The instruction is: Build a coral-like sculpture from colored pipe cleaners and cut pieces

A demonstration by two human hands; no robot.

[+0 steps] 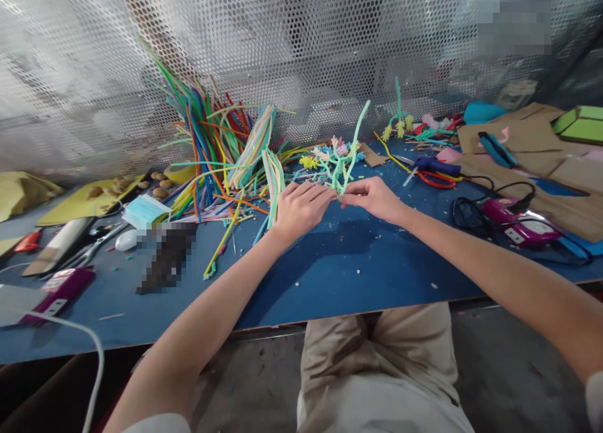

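Observation:
Light-green pipe cleaners point(351, 153) twisted into a branching flower stem rise between my two hands above the blue table. Pink, blue and yellow pipe-cleaner blossoms point(338, 147) show around its upper branches; some may lie behind it. My left hand point(304, 203) closes on the base of the stem from the left, its fingers partly hiding what they grip. From the right, my right hand point(372, 197) pinches the same base between thumb and fingers. Just left of my left hand lies a bundle of pale green and yellow pipe cleaners point(273, 175).
A large heap of coloured pipe cleaners point(202, 131) leans against the perforated metal screen point(320, 49). Scissors point(436, 169), a purple power strip point(518, 222) and brown cardboard point(527, 134) lie rightward. A face mask point(146, 212) and another purple strip point(63, 288) lie leftward.

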